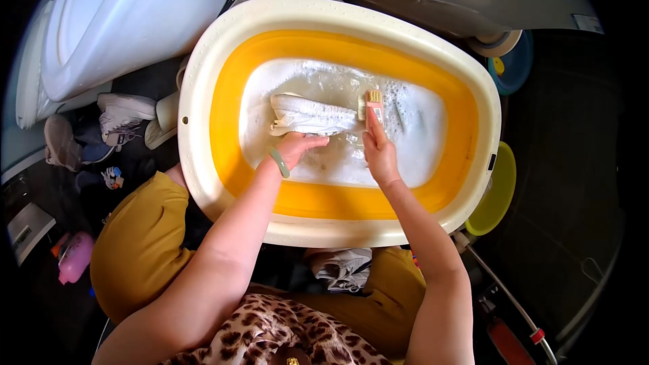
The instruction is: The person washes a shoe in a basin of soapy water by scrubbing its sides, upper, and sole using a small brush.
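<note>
A white sneaker (pixel 312 116) lies on its side in the cloudy, foamy water of a large basin (pixel 226 105) with yellow walls and a cream rim. My left hand (pixel 297 150), with a green bangle at the wrist, grips the near side of the sneaker; its fingers are partly hidden. Closed around the handle of a pink scrubbing brush (pixel 374 100) is my right hand (pixel 380 155). The brush, with pale bristles, is at the right end of the sneaker; I cannot tell whether they touch.
Several shoes (pixel 125 116) lie on the floor at left, below a white toilet-like fixture (pixel 135 20). Another pair of sneakers (pixel 343 268) is between my legs. A lime-green basin (pixel 497 192) and a blue basin (pixel 517 67) stand at right, near a metal pole (pixel 503 287).
</note>
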Available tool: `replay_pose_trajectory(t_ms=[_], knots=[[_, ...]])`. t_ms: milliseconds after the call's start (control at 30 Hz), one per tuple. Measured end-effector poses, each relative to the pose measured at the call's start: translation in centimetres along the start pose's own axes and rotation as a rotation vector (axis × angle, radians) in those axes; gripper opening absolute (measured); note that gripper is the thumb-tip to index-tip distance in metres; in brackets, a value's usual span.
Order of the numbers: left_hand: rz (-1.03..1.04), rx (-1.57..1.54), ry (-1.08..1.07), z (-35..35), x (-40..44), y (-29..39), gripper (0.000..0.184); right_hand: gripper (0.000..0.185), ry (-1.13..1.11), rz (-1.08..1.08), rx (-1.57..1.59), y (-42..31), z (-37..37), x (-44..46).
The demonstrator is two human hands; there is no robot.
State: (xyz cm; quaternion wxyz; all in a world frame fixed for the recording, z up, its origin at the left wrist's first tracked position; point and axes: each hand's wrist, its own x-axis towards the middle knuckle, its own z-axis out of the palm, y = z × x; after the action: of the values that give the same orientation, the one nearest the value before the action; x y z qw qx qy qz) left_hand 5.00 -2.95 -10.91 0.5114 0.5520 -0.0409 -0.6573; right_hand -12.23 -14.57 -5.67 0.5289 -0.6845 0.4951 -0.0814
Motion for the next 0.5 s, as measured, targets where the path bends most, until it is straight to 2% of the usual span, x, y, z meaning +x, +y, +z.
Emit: replay_pose_trajectory(t_ms=[33, 67, 100, 133, 167, 200, 233, 300, 367, 433, 500], knots=[[-0.071, -0.13, -0.028, -0.2, -0.2, 0.3, 0.04, 0.051, -0.003, 0.155, -0.01, -1.2, 0.2, 0.0], [-0.032, -0.448, 0.021, -0.1, 0.2, 0.3, 0.046, 0.052, -0.006, 0.309, -0.023, -2.2, 0.6, 0.0], [-0.032, -0.45, 0.021, 0.8, 0.1, 1.4, 0.046, 0.052, -0.007, 0.31, -0.025, -1.5, 1.3, 0.1], [-0.021, -0.467, 0.13, 1.8, 0.1, 2.6, 0.054, 0.052, 0.122, 0.153, -0.034, -0.2, 2.0, 0.4], [-0.011, -0.486, 0.241, 2.5, 0.2, 3.4, 0.062, 0.052, 0.188, 0.093, -0.025, -0.1, 2.7, 0.5], [0.029, -0.42, 0.307, 2.8, 1.1, 3.0, 0.062, 0.051, 0.254, 0.032, -0.019, -0.4, 3.4, 0.6], [0.026, -0.424, 0.305, 3.0, 1.6, 2.5, 0.062, 0.05, 0.27, 0.063, -0.006, -0.8, 4.5, 0.7], [0.035, -0.321, 0.444, 3.6, 1.7, 3.4, 0.06, 0.049, 0.251, 0.086, 0.094, -3.0, 6.6, 0.6], [0.021, -0.358, 0.424, 2.9, 1.9, 3.0, 0.057, 0.046, 0.047, 0.046, -0.065, -4.8, 8.4, 0.3], [0.033, -0.492, 0.144, 0.9, 3.7, 0.4, 0.055, 0.042, 0.003, -0.029, -0.233, -6.5, 9.2, -0.3], [0.014, -0.479, 0.164, 2.4, 2.3, 1.9, 0.051, 0.04, -0.056, 0.005, -0.301, -6.0, 7.2, -0.5]])
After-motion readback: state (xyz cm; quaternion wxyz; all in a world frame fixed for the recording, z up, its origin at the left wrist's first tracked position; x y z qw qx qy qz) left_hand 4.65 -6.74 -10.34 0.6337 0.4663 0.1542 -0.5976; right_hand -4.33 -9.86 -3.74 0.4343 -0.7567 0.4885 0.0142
